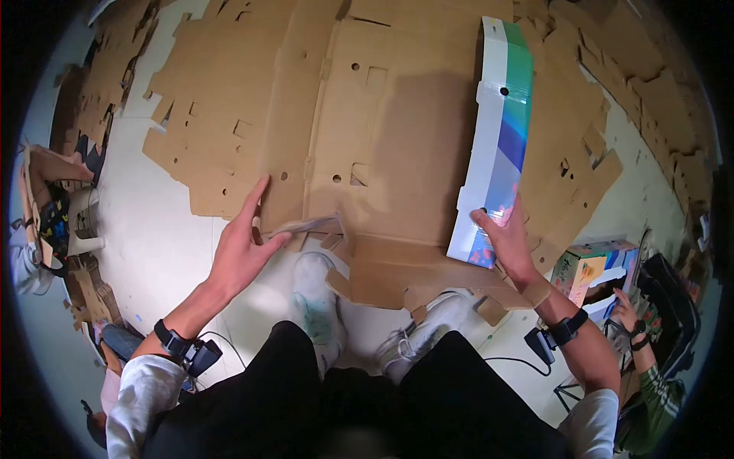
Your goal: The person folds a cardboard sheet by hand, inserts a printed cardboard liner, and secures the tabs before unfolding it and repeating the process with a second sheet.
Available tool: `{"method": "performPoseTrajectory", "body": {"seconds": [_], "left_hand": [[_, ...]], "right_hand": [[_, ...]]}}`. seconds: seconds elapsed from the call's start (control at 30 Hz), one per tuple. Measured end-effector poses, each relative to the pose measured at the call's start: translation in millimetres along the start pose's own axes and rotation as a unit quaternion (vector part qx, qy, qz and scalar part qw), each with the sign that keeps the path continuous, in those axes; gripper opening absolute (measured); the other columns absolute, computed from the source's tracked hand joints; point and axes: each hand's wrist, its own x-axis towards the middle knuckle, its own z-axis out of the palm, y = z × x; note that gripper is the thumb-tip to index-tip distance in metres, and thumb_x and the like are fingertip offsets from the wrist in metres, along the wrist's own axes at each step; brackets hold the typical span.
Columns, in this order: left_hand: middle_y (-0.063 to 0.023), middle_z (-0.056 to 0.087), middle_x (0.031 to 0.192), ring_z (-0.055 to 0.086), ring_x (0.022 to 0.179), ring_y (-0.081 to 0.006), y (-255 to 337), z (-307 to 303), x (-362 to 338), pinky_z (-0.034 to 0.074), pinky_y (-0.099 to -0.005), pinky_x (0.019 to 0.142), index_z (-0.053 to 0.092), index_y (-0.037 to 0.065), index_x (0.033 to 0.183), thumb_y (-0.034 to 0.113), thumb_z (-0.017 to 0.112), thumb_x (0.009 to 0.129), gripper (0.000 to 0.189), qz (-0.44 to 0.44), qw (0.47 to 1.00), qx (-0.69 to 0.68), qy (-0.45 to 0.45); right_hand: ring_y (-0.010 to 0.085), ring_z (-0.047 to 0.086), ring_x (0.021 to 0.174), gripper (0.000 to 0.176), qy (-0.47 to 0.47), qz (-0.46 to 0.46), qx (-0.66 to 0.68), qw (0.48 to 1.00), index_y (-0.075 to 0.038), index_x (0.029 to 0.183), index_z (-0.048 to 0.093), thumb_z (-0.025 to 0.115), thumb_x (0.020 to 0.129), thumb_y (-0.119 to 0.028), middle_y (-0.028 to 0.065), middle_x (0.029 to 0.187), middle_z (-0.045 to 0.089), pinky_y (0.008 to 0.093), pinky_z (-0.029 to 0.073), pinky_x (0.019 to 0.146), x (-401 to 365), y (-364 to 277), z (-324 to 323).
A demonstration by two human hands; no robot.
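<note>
A large brown cardboard box blank [420,99] lies spread on the floor before me, with cut slots and round holes. Its right edge is a long folded panel [501,138] printed white, green, blue and purple. My right hand [508,237] grips the near end of that panel, thumb on the printed face; some of its fingers are hidden. My left hand [245,245] is open beside the near left crease, index finger stretched forward along the cardboard. Its thumb is at a small raised flap [313,223]. A near flap [405,268] bends toward my shoes.
More cardboard sheets [642,61] lie at the far right, with others along the left. A printed box [592,268] stands at right, near another person's hand [625,310]. Another person sits on a white stool [84,226] at left. My white shoes [313,298] are close to the near flap.
</note>
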Motion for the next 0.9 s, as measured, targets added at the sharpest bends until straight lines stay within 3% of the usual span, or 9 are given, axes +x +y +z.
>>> {"method": "performPoseTrajectory", "body": {"seconds": [0.1, 0.2, 0.23, 0.33, 0.43, 0.53, 0.73, 0.83, 0.9], "left_hand": [[-0.0193, 0.076, 0.105, 0.064, 0.068, -0.0247, 27.6, -8.3, -0.6, 0.054, -0.0348, 0.066, 0.035, 0.019, 0.169, 0.003, 0.071, 0.094, 0.084, -0.002, 0.995, 0.099, 0.01], [-0.0127, 0.071, 0.082, 0.062, 0.062, -0.0279, 31.7, -6.4, 5.1, 0.054, -0.0366, 0.061, 0.05, 0.018, 0.161, 0.006, 0.073, 0.091, 0.074, 0.252, 0.961, 0.109, 0.025], [-0.0122, 0.068, 0.086, 0.064, 0.062, -0.0248, 35.7, -3.9, 8.1, 0.052, -0.0363, 0.059, 0.063, 0.015, 0.152, 0.001, 0.074, 0.085, 0.069, 0.322, 0.94, 0.113, 0.016], [-0.0138, 0.07, 0.105, 0.069, 0.081, -0.0275, 59.9, 1.1, 7.5, 0.059, -0.0404, 0.072, 0.062, 0.018, 0.153, -0.001, 0.076, 0.081, 0.076, 0.371, 0.908, 0.16, -0.109], [-0.0131, 0.061, 0.145, 0.065, 0.125, -0.0271, 79.2, 18.9, 17.5, 0.061, -0.0392, 0.097, 0.063, 0.023, 0.15, -0.002, 0.077, 0.077, 0.078, 0.45, 0.858, 0.185, -0.165], [-0.0045, 0.04, 0.17, 0.037, 0.157, -0.0283, 84.7, 16.8, 22.7, 0.046, -0.0396, 0.124, 0.059, 0.026, 0.154, -0.002, 0.078, 0.075, 0.086, 0.448, 0.816, 0.303, -0.204], [0.0037, 0.025, 0.178, 0.025, 0.163, -0.033, 80.4, 27.7, 17.8, 0.023, -0.0645, 0.133, 0.039, 0.046, 0.163, 0.003, 0.08, 0.078, 0.103, 0.429, 0.805, 0.342, -0.227], [0.0024, 0.02, 0.179, 0.022, 0.164, -0.0344, 82.6, 35.2, 21.1, 0.02, -0.0712, 0.131, 0.039, 0.051, 0.16, 0.007, 0.08, 0.081, 0.099, 0.506, 0.737, 0.383, -0.231], [0.0002, 0.021, 0.178, 0.019, 0.165, -0.036, 76.3, 45.5, 32.0, 0.021, -0.071, 0.13, 0.046, 0.043, 0.155, 0.005, 0.086, 0.069, 0.101, 0.558, 0.728, 0.35, -0.188]], "right_hand": [[0.0164, 0.064, 0.112, 0.069, -0.002, -0.011, -0.009, 1.0, 0.0, 0.151, 0.039, 0.08, 0.097, -0.011, 0.0102, 0.126, 0.063, 0.0347, 0.054, 0.1, -0.6, -2.9, -1.2], [0.0171, 0.064, 0.113, 0.071, -0.013, -0.004, -0.022, 1.0, 0.0, 0.152, 0.037, 0.08, 0.097, -0.012, 0.0111, 0.128, 0.063, 0.0346, 0.054, 0.101, -0.7, -4.1, -1.1], [0.0175, 0.064, 0.114, 0.072, -0.02, 0.004, -0.024, 1.0, 0.0, 0.153, 0.037, 0.08, 0.097, -0.012, 0.0114, 0.129, 0.063, 0.0346, 0.054, 0.101, -1.9, -4.0, -0.4], [0.0188, 0.064, 0.117, 0.075, -0.026, 0.028, -0.029, 0.999, 0.001, 0.154, 0.034, 0.08, 0.097, -0.013, 0.0129, 0.131, 0.063, 0.0358, 0.054, 0.103, -7.4, -9.9, 8.0], [0.0196, 0.064, 0.12, 0.076, -0.046, 0.029, -0.013, 0.998, 0.001, 0.155, 0.032, 0.08, 0.097, -0.012, 0.0144, 0.134, 0.062, 0.0373, 0.054, 0.105, -9.1, -8.5, 8.1], [0.0204, 0.063, 0.123, 0.08, -0.079, 0.031, -0.013, 0.996, 0.001, 0.157, 0.028, 0.079, 0.097, -0.011, 0.0162, 0.137, 0.06, 0.0379, 0.053, 0.107, -4.9, -0.6, 0.8], [0.0236, 0.059, 0.131, 0.094, -0.064, 0.132, 0.074, 0.986, 0.0, 0.161, 0.018, 0.082, 0.095, -0.013, 0.0179, 0.145, 0.055, 0.0399, 0.049, 0.113, -8.5, -30.7, 7.0], [0.0255, 0.057, 0.135, 0.096, -0.082, 0.147, 0.068, 0.983, 0.0, 0.162, 0.017, 0.083, 0.093, -0.015, 0.0185, 0.147, 0.054, 0.0411, 0.046, 0.116, -6.4, -33.2, 4.3], [0.0262, 0.056, 0.137, 0.098, -0.081, 0.149, 0.062, 0.984, -0.001, 0.162, 0.017, 0.084, 0.093, -0.016, 0.0189, 0.148, 0.053, 0.0411, 0.044, 0.118, -7.5, -31.2, 5.5]]}}
